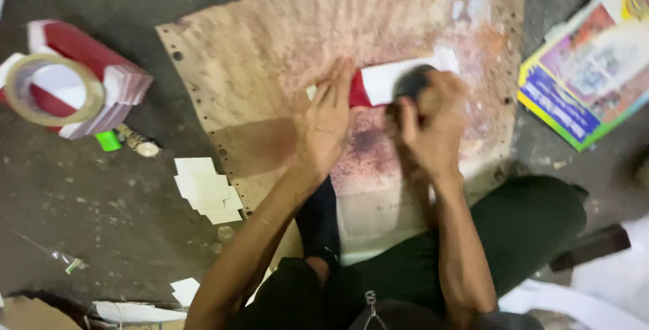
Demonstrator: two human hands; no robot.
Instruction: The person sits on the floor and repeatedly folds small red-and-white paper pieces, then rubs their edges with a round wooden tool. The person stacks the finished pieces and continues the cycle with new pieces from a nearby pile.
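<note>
My left hand lies flat with fingers together, pressing on the red end of a red and white paper piece that rests on a stained brown board. My right hand is closed around a dark rounded object and holds it on the white part of that paper. The picture is blurred, so I cannot tell what the dark object is.
A stack of red and white sheets with a roll of clear tape on it sits at the left. Small white paper pieces lie by the board's left edge. Colourful printed sheets are at the right. My dark-trousered legs cross below.
</note>
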